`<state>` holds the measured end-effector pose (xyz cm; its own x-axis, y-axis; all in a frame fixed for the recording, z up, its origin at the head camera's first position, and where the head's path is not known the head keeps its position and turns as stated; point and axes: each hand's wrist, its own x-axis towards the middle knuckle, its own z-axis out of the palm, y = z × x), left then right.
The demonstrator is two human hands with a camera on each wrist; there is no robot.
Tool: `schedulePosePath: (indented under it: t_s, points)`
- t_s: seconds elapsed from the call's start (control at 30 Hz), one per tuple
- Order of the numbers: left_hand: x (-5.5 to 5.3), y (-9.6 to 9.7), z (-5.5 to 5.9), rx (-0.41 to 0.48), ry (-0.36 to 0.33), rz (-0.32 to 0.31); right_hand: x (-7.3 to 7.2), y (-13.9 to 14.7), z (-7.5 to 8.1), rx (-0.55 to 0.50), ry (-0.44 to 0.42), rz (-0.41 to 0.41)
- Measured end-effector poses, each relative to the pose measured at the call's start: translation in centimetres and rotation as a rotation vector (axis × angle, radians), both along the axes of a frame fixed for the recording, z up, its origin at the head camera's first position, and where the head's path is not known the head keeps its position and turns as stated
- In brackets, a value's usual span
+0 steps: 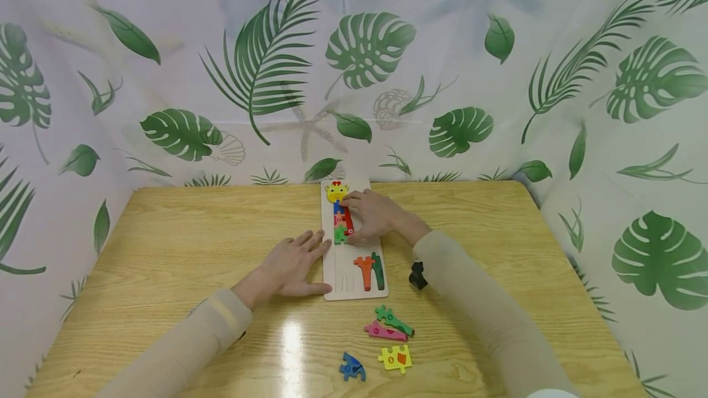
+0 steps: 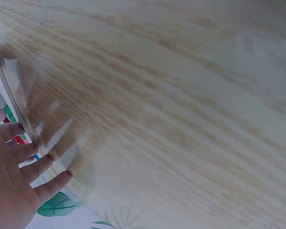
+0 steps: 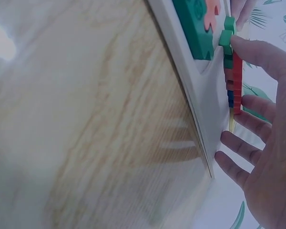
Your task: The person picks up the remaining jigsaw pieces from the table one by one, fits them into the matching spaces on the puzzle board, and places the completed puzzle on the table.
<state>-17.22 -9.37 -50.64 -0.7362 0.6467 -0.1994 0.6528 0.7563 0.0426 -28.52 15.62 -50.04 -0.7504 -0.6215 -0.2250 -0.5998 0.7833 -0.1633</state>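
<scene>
A pale wooden puzzle board (image 1: 344, 257) lies upright in the head view, with a yellow giraffe head piece (image 1: 336, 193) at its top. Below the head run a blue piece (image 1: 338, 208), a pink piece (image 1: 339, 220) and a green piece (image 1: 340, 236). My right hand (image 1: 377, 215) pinches a long red puzzle piece (image 3: 237, 81) by its ends, thumb low and fingertips high, alongside that column. Fingers spread, my left hand (image 1: 293, 265) rests at the board's left edge. An orange piece (image 1: 364, 272) and a dark green piece (image 1: 378, 271) sit at the lower right.
In front of the board lie several loose pieces on the wooden table (image 1: 221, 214): a green one (image 1: 394, 320), a pink one (image 1: 385, 331), a yellow one (image 1: 396, 358) and a blue one (image 1: 352, 367). A leaf-patterned cloth (image 1: 387, 140) rises behind the table.
</scene>
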Motion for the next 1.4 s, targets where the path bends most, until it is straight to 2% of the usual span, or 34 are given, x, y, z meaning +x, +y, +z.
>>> schedulePosePath:
  t_s: [0.73, 1.4]
  points:
    - [-0.15, -0.02, -0.41, -0.022, 0.005, 0.002, 0.2, 0.11, 0.1, -0.006, -0.004, 0.017]
    - [-0.14, -0.03, -0.41, -0.002, 0.009, -0.002, 0.36, 0.21, -0.08, 0.002, 0.003, 0.005]
